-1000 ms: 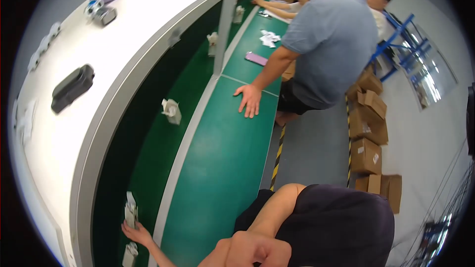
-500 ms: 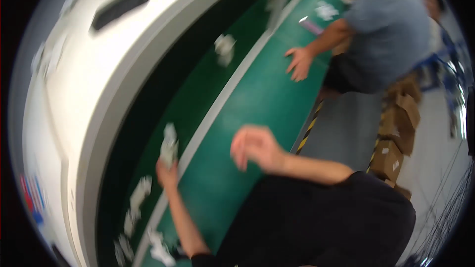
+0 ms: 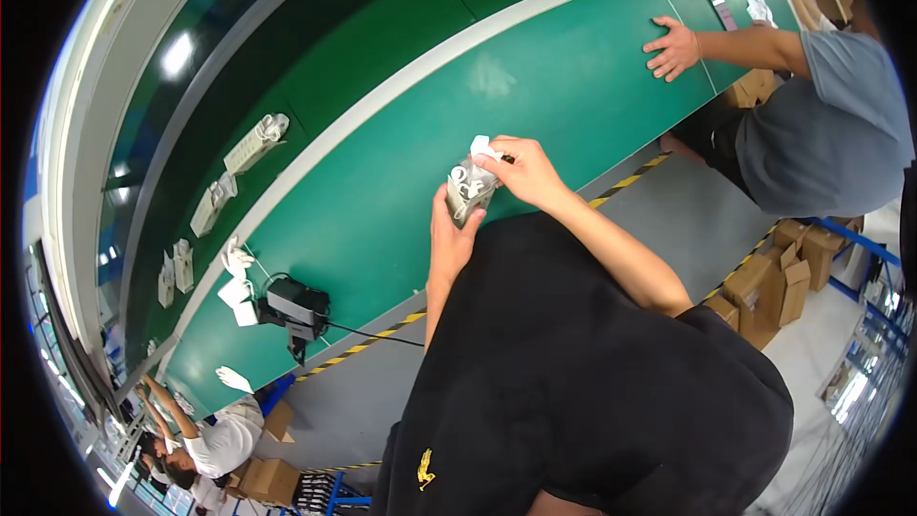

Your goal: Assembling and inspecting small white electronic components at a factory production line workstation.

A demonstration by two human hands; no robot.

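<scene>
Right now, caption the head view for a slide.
Over a green workbench, the left hand cradles a package with looped white cord; the right hand pinches its top.

Pale box held over a green bench

The left hand [image 3: 453,239] grips the small pale box [image 3: 460,203], white loops showing at its top, while the right hand [image 3: 523,170] pinches a white piece [image 3: 479,145] there. To the left, a black device [image 3: 298,302] sits on the bench [image 3: 406,196]. At the right, a co-worker's hand [image 3: 676,49] spreads flat near a purple item [image 3: 721,11].
</scene>
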